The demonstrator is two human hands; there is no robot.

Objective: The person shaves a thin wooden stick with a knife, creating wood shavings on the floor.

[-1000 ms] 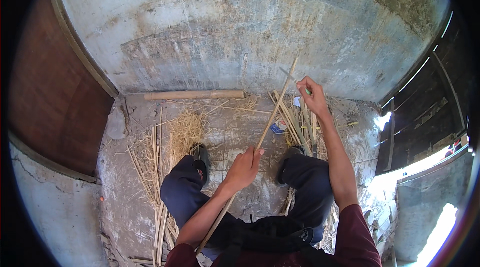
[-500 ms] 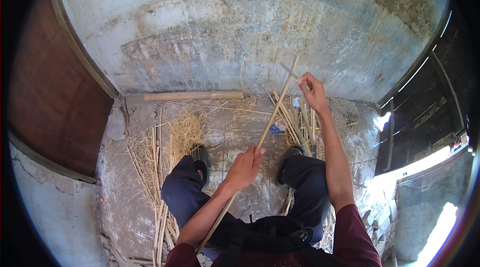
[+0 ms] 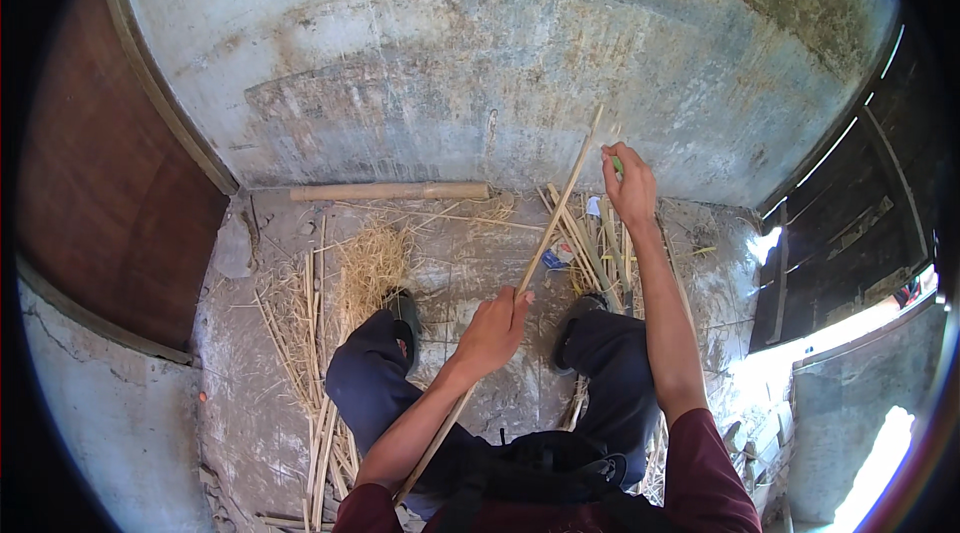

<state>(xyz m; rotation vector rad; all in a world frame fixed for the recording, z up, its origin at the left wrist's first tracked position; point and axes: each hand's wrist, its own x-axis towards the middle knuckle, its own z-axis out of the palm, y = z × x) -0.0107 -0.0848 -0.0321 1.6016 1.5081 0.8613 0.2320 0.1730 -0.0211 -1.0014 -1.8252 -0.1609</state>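
Note:
A long, thin bamboo strip [image 3: 559, 205] slants from beside my left forearm up toward the wall, its far end raised off the floor. My left hand [image 3: 490, 335] is closed around it between my knees, with the thumb lying along it. Just right of the strip's far end, my right hand [image 3: 631, 187] is closed on a small knife [image 3: 617, 165]. Its green handle shows between the fingers, while the blade is blurred and hard to make out. The knife hand appears slightly apart from the strip.
A pile of pale shavings [image 3: 374, 258] and split strips [image 3: 318, 353] lie at left. More bamboo pieces [image 3: 608, 245] and a blue wrapper [image 3: 553, 259] lie by my right shoe. A bamboo pole [image 3: 390, 191] rests along the wall [image 3: 400, 63]; a brown door [image 3: 120, 183] stands left.
The knife blade crossed the strip near its far end before; now the right hand has turned and the blade no longer lies across it. My left hand keeps its hold, barely moved.

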